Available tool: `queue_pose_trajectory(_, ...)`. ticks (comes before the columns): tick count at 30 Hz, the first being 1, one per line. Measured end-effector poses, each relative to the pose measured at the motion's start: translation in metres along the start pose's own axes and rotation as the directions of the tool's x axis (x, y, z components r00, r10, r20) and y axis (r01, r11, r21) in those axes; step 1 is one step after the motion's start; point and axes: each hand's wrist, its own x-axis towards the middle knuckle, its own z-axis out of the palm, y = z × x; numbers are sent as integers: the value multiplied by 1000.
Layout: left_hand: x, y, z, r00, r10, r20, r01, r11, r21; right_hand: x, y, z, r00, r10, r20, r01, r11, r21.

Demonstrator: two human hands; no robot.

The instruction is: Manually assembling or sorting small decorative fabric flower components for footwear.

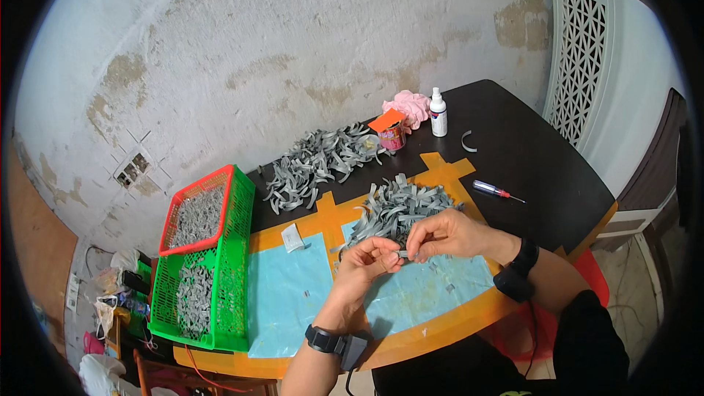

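Over the blue sheet (pixel 286 304), my left hand (pixel 367 262) and my right hand (pixel 447 236) meet with their fingertips pinched close together. Between them is a small grey piece (pixel 402 253), mostly covered by the fingers, so its exact kind is hard to make out. Right behind the hands rises a heap of curved grey strips (pixel 403 205). Each wrist wears a black strap with a dark box on it.
Another heap of grey strips (pixel 323 161) lies farther back. At left, a red basket (pixel 169 231) and a green basket (pixel 238 279) hold small grey pieces. A screwdriver (pixel 499 191), white spray bottle (pixel 438 114), tin can (pixel 392 137) and pink cloth (pixel 411 108) lie beyond.
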Motion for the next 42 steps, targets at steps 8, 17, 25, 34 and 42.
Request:
queue_pose_trajectory(8, -4, 6, 4, 999, -36, 10, 36, 999, -11, -1, -8, -6, 985, 153, 75, -152, 988, -17)
queue_pose_trajectory(17, -6, 9, 12, 999, -31, -22, 31, 999, -14, 0, -10, 1, 979, 200, -49, -200, 980, 13)
queue_pose_trajectory(25, -6, 7, 13, 1000, -17, -19, 18, 998, 60, 0, -8, 1, 970, 222, -98, -221, 975, 30)
queue_pose_trajectory(34, -1, 1, 12, 991, 136, 12, -136, 980, 144, 1, -5, 4, 968, 237, -77, -232, 971, 63)
queue_pose_trajectory(42, -3, 4, 16, 993, 113, 25, -116, 975, 190, 1, -3, 3, 961, 243, -132, -237, 970, 61)
